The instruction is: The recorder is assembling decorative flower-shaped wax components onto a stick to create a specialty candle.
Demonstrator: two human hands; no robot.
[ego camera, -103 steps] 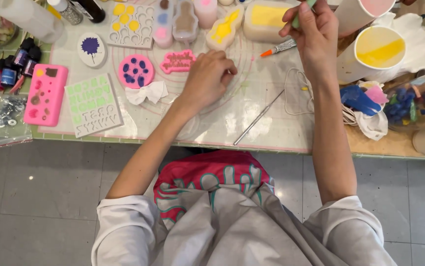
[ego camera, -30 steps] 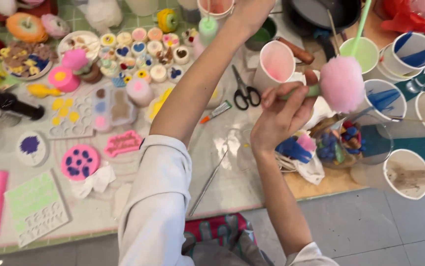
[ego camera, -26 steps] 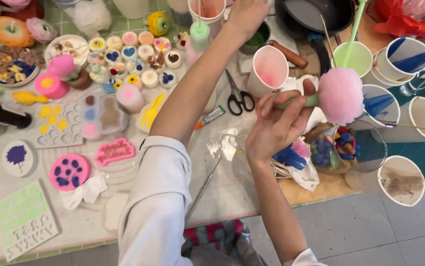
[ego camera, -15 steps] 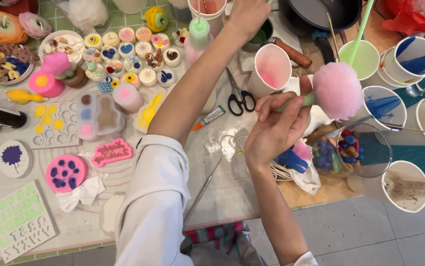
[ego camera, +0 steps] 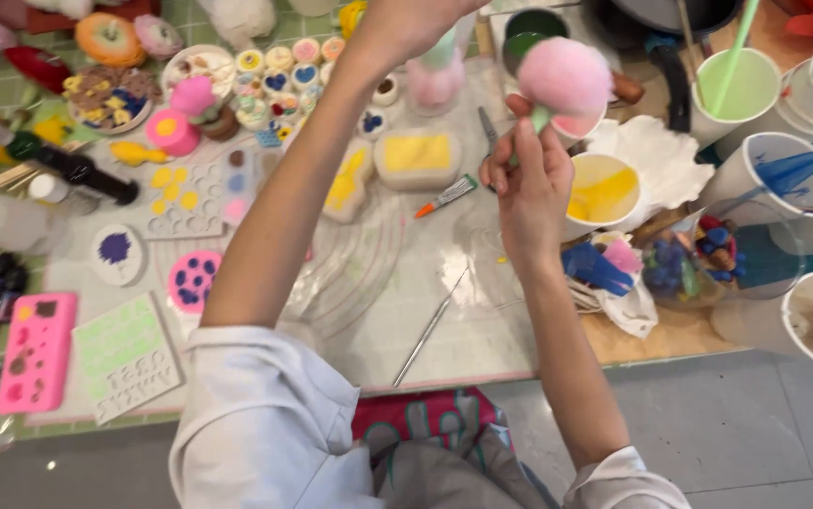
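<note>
Pink fluffy pompom point(ego camera: 566, 75) on a green stick, above the bench point(ego camera: 482, 330).
Right hand point(ego camera: 527, 184) pinches the stick; left hand point(ego camera: 406, 24), cut off by the frame's top edge, grip unclear. Small orange-tipped tube point(ego camera: 446, 196) lies nearby.

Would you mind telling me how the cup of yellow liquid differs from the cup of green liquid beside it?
The yellow cup sits nearer the right hand, just beside it; the green cup stands farther back. The green cup has a green stick in it; the yellow cup has none. Both are white, upright and open-topped.

Right hand point(ego camera: 529, 184) grips a pink pom-pom stick point(ego camera: 565, 77) over the table point(ego camera: 482, 311).
</note>
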